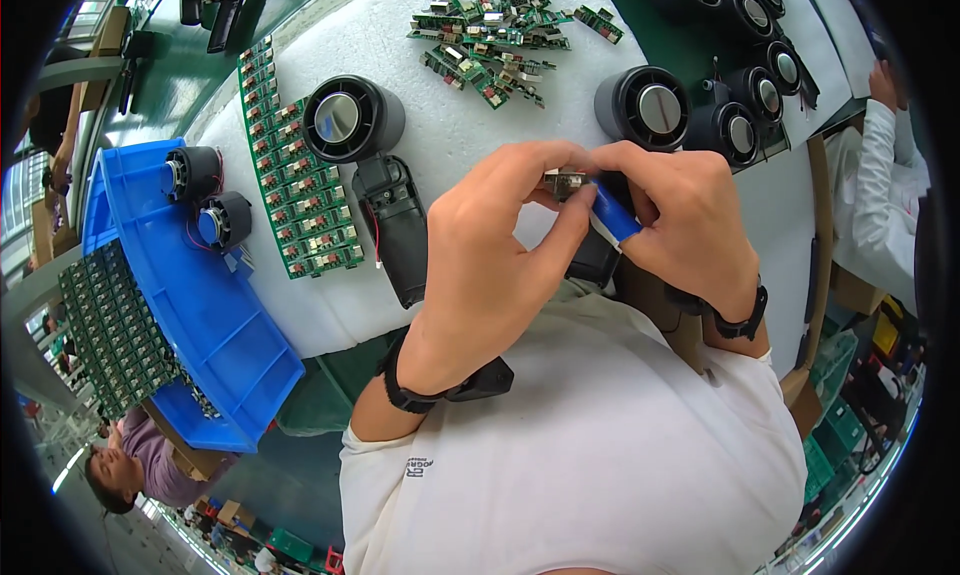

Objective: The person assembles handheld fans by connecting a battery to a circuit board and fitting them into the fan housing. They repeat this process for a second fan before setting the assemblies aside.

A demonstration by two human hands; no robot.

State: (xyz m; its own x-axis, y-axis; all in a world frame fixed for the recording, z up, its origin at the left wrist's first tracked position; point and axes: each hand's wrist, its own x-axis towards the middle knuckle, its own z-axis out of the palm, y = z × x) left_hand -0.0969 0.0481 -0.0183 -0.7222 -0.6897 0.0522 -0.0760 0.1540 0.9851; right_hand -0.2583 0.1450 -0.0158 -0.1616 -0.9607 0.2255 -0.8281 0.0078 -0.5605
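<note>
My left hand point(490, 265) and my right hand point(680, 220) meet over the white table point(450, 135), close to my chest. Between them is a small part with a metal end point(565, 183) and a blue cylindrical body point(612, 213). The left fingertips pinch the metal end. My right hand wraps the blue body, and a black piece point(595, 260) shows beneath both hands. A black handheld fan point(365, 150) with a round head lies on the table just left of my left hand.
A green circuit board panel point(300, 190) lies left of the fan. A blue tray point(200, 305) holds two fan heads and stacked green boards. Loose small boards point(495, 35) are piled at the back. Several black fan heads point(700, 105) stand at the right, near another person's white sleeve point(880, 195).
</note>
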